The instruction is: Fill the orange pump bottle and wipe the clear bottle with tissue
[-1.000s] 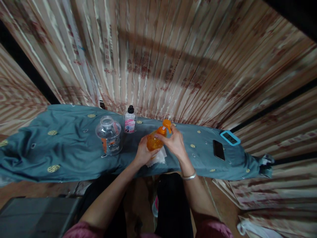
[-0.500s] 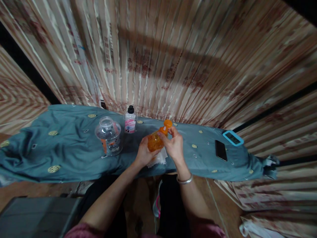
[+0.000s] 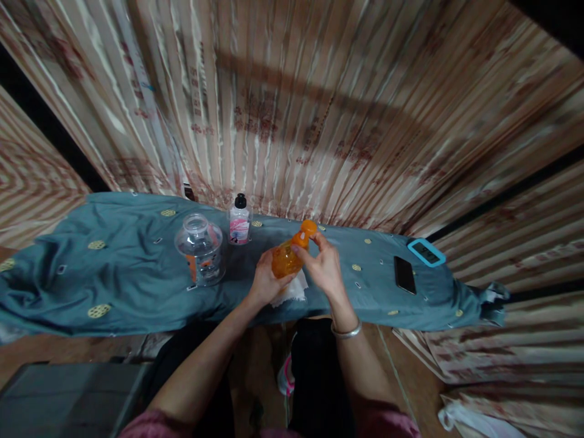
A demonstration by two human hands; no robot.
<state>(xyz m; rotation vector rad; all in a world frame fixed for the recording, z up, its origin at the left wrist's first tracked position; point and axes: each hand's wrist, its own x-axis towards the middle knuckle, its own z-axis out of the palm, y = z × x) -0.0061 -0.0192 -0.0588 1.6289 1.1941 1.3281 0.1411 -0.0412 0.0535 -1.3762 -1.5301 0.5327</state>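
Note:
My left hand [image 3: 266,280] is wrapped round the body of an amber, see-through bottle [image 3: 286,260], which tilts up to the right. Its orange flip-top cap [image 3: 300,239] has the round lid [image 3: 309,228] swung up. My right hand [image 3: 325,263] has its thumb and fingers closed at the cap; the fingertips are partly hidden behind it. Beneath the bottle, a crumpled white tissue [image 3: 292,291] lies on the patterned green cloth [image 3: 360,304].
Left of my hands stand a clear wide jar [image 3: 201,243] and a small clear bottle [image 3: 239,222] with a black cap. To the right lie a dark phone [image 3: 405,275] and a blue-framed digital timer [image 3: 426,252]. A pleated curtain [image 3: 283,109] hangs behind the cloth.
My right wrist and forearm have shifted slightly right, with the hand still at the cap. The left hand and the bottle stay nearly where they were.

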